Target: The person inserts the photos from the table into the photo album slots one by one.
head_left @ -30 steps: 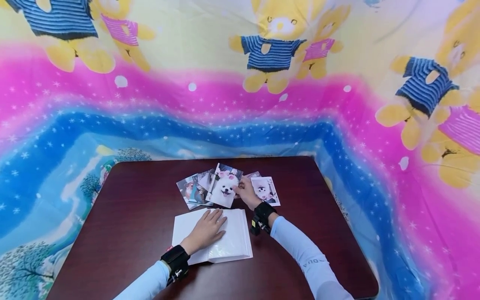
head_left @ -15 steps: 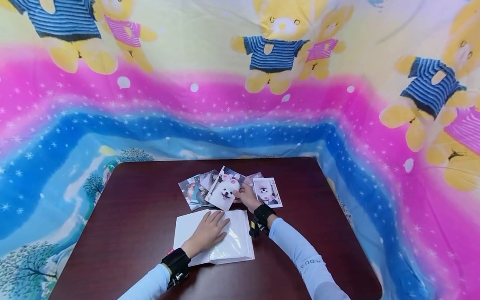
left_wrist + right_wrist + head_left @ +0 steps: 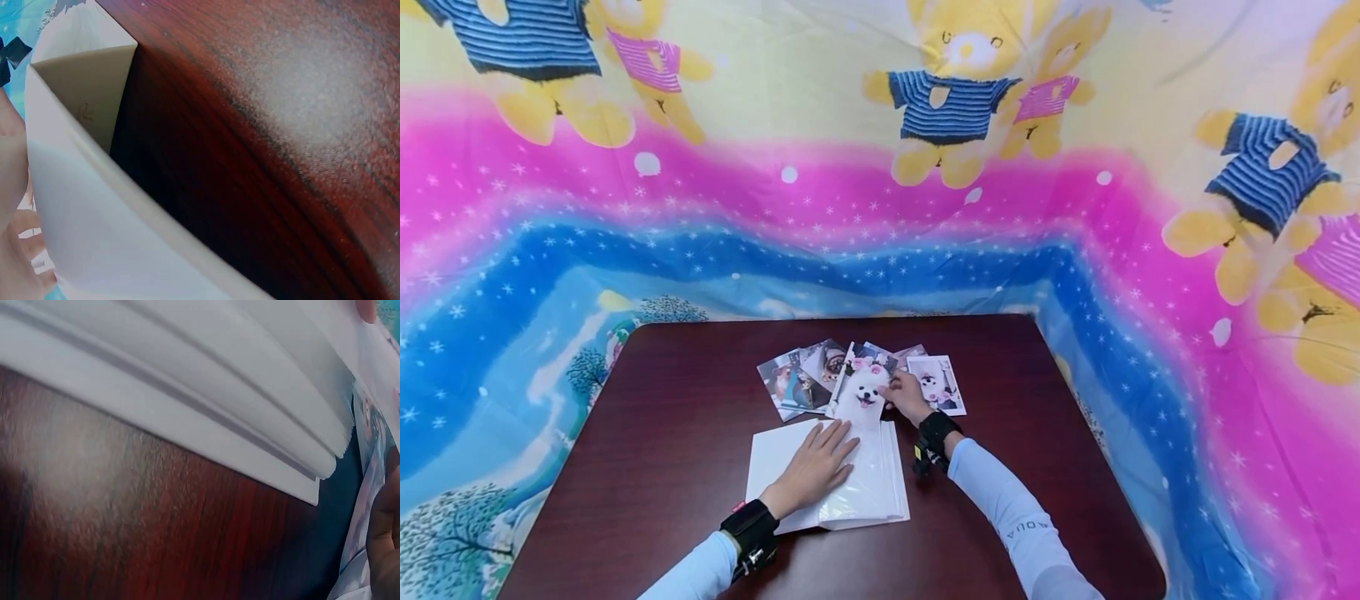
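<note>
The right hand (image 3: pixel 907 395) pinches a glossy rectangular dog photo (image 3: pixel 863 396) at its right edge, over the album's far edge. The left hand (image 3: pixel 815 467) lies flat, fingers straight, on the white album (image 3: pixel 868 487) with clear plastic sleeves, upon the dark wood-grain table (image 3: pixel 685 400).

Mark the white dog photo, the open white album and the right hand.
white dog photo (image 3: pixel 867 393), head view, on the dog's face.
open white album (image 3: pixel 778 454), head view, bare left page.
right hand (image 3: pixel 908 397), head view, back of hand.

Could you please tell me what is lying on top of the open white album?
The left hand rests flat on the album, and the white-dog photo, pinched by the right hand, overlaps its far edge. The page under the palm is hidden.
</note>
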Demonstrator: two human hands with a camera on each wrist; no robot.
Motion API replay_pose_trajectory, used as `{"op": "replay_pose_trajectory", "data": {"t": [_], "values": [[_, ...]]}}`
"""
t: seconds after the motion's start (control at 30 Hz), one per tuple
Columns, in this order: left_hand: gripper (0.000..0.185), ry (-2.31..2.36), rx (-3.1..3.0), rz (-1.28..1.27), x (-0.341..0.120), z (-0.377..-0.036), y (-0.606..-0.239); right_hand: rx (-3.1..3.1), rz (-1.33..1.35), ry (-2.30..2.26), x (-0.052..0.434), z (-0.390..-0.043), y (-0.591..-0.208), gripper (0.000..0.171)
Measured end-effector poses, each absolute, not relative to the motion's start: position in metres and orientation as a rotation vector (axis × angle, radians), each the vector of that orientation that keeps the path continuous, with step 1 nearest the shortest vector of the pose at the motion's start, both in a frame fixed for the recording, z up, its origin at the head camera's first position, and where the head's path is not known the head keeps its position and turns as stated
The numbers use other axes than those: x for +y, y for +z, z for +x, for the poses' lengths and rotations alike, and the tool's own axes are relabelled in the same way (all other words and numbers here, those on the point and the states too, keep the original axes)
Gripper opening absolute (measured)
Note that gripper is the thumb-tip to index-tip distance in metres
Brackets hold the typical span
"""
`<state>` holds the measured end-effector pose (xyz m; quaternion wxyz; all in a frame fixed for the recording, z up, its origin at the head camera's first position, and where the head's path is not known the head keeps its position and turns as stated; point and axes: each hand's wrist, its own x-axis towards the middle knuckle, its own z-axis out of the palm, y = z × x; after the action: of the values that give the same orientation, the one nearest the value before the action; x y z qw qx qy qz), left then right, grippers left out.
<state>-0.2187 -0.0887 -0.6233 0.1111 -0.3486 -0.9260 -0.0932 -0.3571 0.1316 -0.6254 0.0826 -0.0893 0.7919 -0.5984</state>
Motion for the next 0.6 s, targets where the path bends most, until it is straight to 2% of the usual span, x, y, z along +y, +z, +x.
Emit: {"op": "replay_pose_trajectory", "data": {"t": [0.2,0.23,0.37,0.4,0.5,0.6], "values": [[0.045,-0.303,-2.703,-1.035,-0.089,-0.22,-0.625,2.415,-0.527,-1.63,0.13,-0.357,-0.618,0.015],[0.045,-0.306,-2.692,-1.038,-0.089,-0.22,-0.625,2.397,-0.548,-1.613,0.129,-0.357,-0.615,0.022],[0.044,-0.331,-2.649,-1.047,-0.088,-0.22,-0.623,2.3,-0.564,-1.603,0.127,-0.362,-0.609,0.075],[0.044,-0.336,-2.643,-1.05,-0.087,-0.219,-0.623,2.272,-0.564,-1.607,0.126,-0.363,-0.607,0.083],[0.048,-0.365,-2.655,-1.072,-0.086,-0.214,-0.619,2.199,-0.558,-1.622,0.124,-0.363,-0.598,0.088],[0.056,-0.371,-2.64,-1.131,-0.086,-0.205,-0.615,2.172,-0.578,-1.588,0.122,-0.358,-0.583,0.075]]}}
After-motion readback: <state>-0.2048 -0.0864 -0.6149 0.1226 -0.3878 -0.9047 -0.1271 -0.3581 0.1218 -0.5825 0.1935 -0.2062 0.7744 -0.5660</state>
